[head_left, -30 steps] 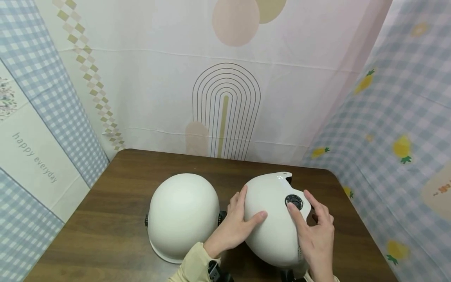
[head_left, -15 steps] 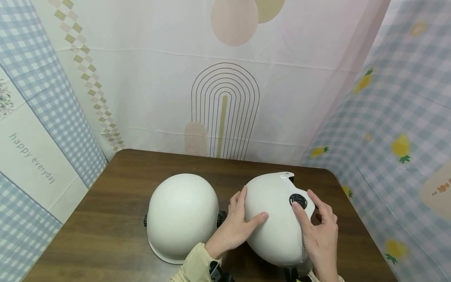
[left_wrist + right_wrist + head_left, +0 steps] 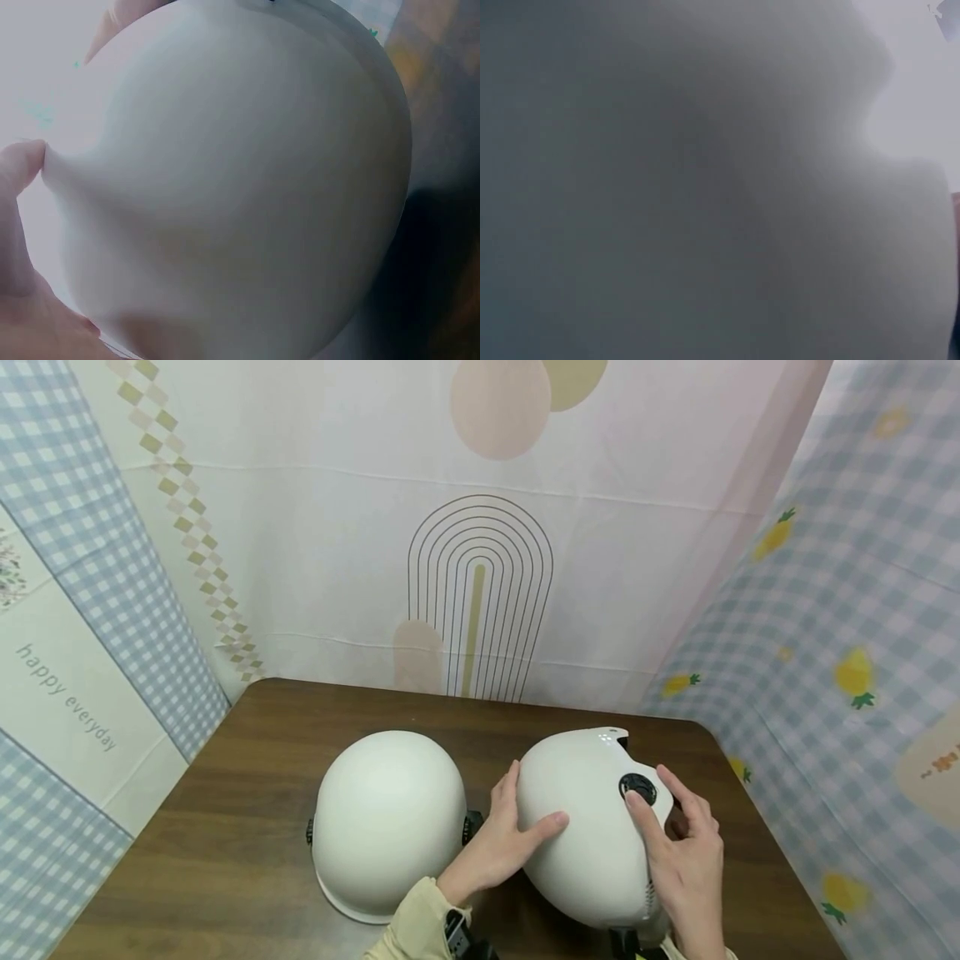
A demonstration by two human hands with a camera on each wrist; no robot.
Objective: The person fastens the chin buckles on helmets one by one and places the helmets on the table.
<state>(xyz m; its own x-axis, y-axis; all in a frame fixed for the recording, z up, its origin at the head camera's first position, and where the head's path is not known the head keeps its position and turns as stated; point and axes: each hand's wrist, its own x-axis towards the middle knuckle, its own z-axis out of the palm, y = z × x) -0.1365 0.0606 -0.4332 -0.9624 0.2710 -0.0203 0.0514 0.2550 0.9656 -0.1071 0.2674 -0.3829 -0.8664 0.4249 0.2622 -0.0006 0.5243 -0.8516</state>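
Note:
A white helmet [image 3: 581, 868] sits at the right of the table, its front facing right. My left hand [image 3: 491, 847] holds its left side, the thumb laid over the shell and the other fingers along its far side. On the other side my right hand [image 3: 686, 860] grips the front edge, with the thumb at the rim of a round black dial [image 3: 639, 785] and a forefinger beyond it. In the left wrist view the pale shell [image 3: 247, 150] fills most of the picture, with the left thumb [image 3: 22, 169] at its edge. The right wrist view is blurred, showing mostly white shell [image 3: 840, 247].
A second white helmet [image 3: 390, 818] stands to the left, close to the left forearm, with a black fitting [image 3: 471, 825] on its side. Both are on a brown wooden table [image 3: 187, 852]. Patterned cloths [image 3: 337, 568] hang behind it and at both sides.
The right helmet has turned slightly, its dial shifting right, and my right hand has moved right with it. My left hand stays nearly in place. The left helmet stays put.

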